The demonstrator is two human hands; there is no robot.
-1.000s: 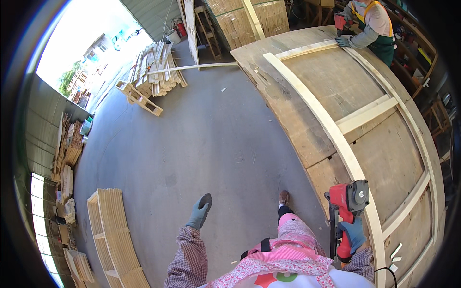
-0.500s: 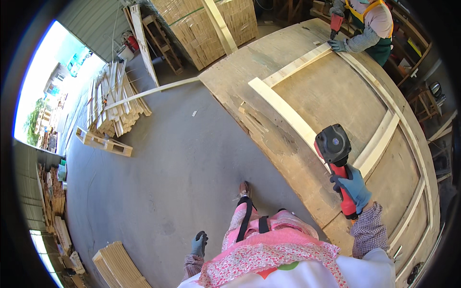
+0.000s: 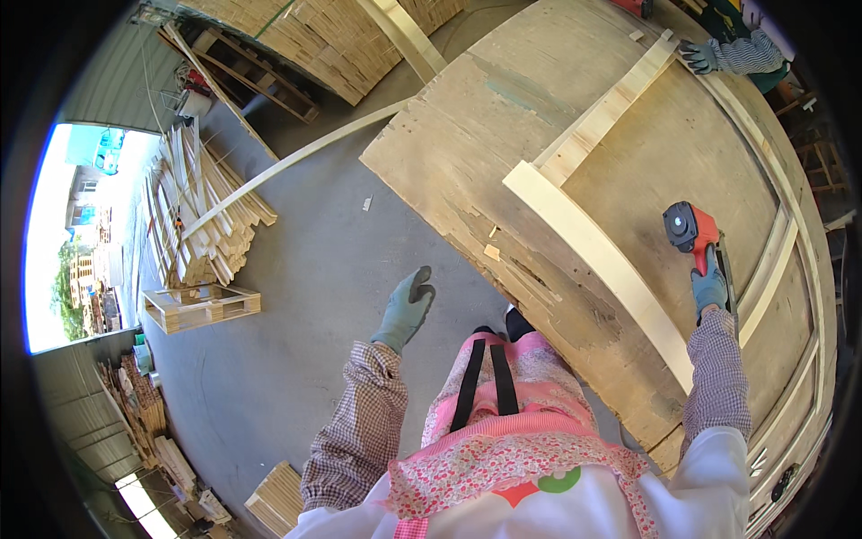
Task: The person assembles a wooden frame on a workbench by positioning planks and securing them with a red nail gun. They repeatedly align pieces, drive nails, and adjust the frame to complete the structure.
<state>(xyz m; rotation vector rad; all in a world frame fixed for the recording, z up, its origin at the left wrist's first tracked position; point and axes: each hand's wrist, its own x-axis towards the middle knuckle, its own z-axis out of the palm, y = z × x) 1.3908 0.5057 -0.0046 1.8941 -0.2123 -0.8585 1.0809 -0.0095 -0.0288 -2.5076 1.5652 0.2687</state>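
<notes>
My right hand (image 3: pixel 710 287), in a grey-blue glove, is wrapped round the handle of a red and black nail gun (image 3: pixel 690 228). It holds the tool over the wooden table, inside a frame of pale boards. The near-left board (image 3: pixel 611 260) of that frame runs beside my right forearm. My left hand (image 3: pixel 406 308), gloved alike, hangs over the grey floor left of the table, its thumb apart from the fingers and nothing in it. A co-worker's gloved hand (image 3: pixel 699 57) rests by the frame's far corner, where a cross board (image 3: pixel 611 117) ends.
The worn table (image 3: pixel 467 153) fills the right side, with wood scraps (image 3: pixel 492 252) near its edge. A long strip (image 3: pixel 296 162) slopes from the table's corner to a heap of boards (image 3: pixel 206 216). A small pallet (image 3: pixel 202 308) lies on the floor; wrapped wood (image 3: pixel 314 40) stands behind.
My right hand has carried the nail gun forward and right, farther over the table. My left hand has come up and forward. The view has shifted, and the co-worker is now mostly out of it.
</notes>
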